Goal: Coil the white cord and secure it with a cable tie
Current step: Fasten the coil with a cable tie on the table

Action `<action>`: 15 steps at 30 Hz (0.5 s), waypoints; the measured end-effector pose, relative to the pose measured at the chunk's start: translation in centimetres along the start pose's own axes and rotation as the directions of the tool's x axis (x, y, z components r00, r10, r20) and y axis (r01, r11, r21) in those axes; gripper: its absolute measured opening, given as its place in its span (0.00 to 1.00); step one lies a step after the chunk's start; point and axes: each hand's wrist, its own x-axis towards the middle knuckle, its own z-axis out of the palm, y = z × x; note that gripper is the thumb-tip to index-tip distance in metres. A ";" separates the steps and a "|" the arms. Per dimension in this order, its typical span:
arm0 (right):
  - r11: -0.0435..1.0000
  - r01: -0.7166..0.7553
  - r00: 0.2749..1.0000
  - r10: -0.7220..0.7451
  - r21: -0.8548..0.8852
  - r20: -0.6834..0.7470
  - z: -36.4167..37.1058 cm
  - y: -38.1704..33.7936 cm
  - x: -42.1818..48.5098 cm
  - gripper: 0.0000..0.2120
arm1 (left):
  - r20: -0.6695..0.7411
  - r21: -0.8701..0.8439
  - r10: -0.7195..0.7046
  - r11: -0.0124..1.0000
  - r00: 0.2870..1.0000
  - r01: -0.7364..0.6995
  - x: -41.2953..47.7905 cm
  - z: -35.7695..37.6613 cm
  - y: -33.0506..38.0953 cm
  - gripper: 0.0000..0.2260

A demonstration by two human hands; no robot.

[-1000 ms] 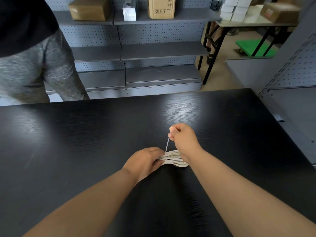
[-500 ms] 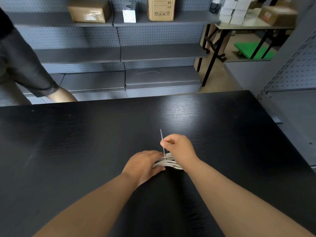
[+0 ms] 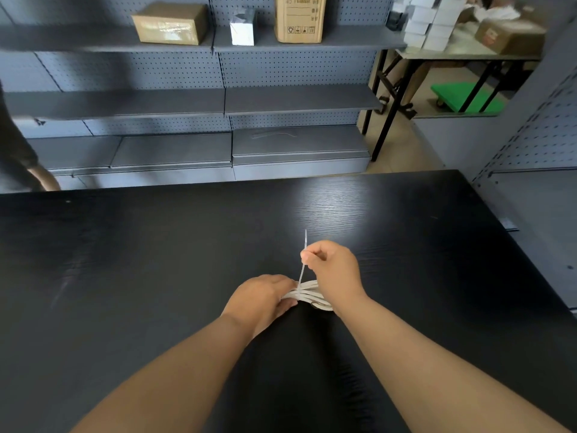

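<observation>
Right hand [image 3: 335,270] pinches cable tie [image 3: 302,270], axis running 12 o'clock from white cord [image 3: 309,294]; left hand [image 3: 262,300] grips cord at 9 o'clock.

A tall cardboard box [image 3: 299,18] on the top shelf [image 3: 343,39] bears four handling symbols; its blurred print ends "CM".

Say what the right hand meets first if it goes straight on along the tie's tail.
Way looks free: beyond the right hand pinching the cable tie only black table shows, though height is unclear.
</observation>
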 end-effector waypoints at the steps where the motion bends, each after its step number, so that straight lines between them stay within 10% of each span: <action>1: 0.997 0.031 0.999 -0.029 -0.064 0.027 -0.2 0.0 0.0 0.04 | 0.008 0.007 -0.014 1.000 1.000 0.014 -0.1 0.1 -0.1 0.12; 9: 0.641 0.286 0.893 0.093 -0.713 0.441 -2.0 2.1 -0.4 0.34 | 0.135 0.101 -0.116 0.990 0.984 0.103 -1.9 -1.2 -1.0 0.25; 15: 0.601 0.319 0.874 0.113 -0.733 0.472 0.3 2.1 -1.1 0.33 | 0.122 0.124 -0.203 0.974 0.972 0.188 -3.8 -2.7 -2.8 0.22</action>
